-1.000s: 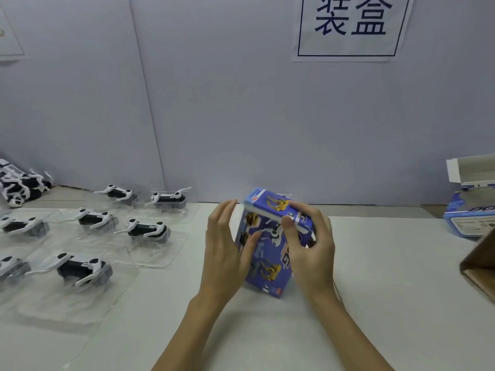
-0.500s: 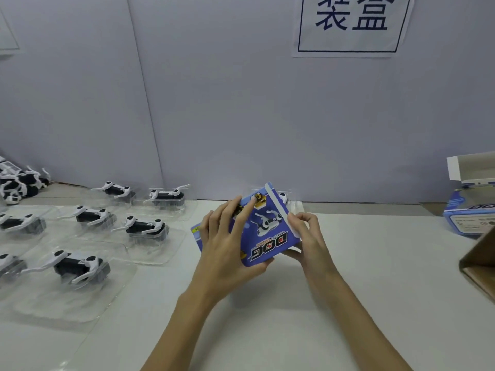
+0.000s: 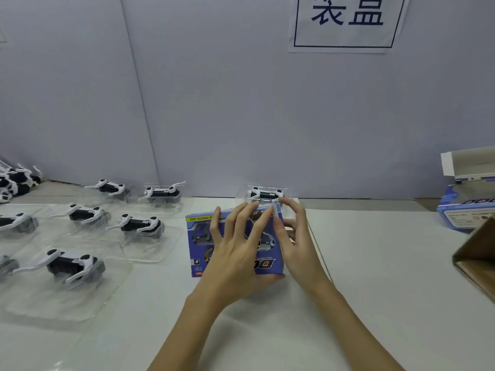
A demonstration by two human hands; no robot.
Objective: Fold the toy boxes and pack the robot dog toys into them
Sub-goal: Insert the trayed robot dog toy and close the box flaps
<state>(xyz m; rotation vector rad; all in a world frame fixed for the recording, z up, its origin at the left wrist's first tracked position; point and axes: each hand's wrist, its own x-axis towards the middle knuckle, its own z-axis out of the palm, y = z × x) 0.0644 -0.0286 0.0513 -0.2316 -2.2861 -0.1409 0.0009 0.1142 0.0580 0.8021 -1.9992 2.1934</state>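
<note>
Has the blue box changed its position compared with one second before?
Yes. The blue box, then standing tilted on end, now lies flat under both hands, nearer the toy tray on its left.

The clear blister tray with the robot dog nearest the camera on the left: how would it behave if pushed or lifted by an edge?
The clear blister tray looks thin, so it probably flexes. It would likely slide easily on the table.

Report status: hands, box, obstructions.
Left hand spread flat on blue toy box. Right hand pinching its right edge. Packaged dog just behind; nothing blocking.
</note>
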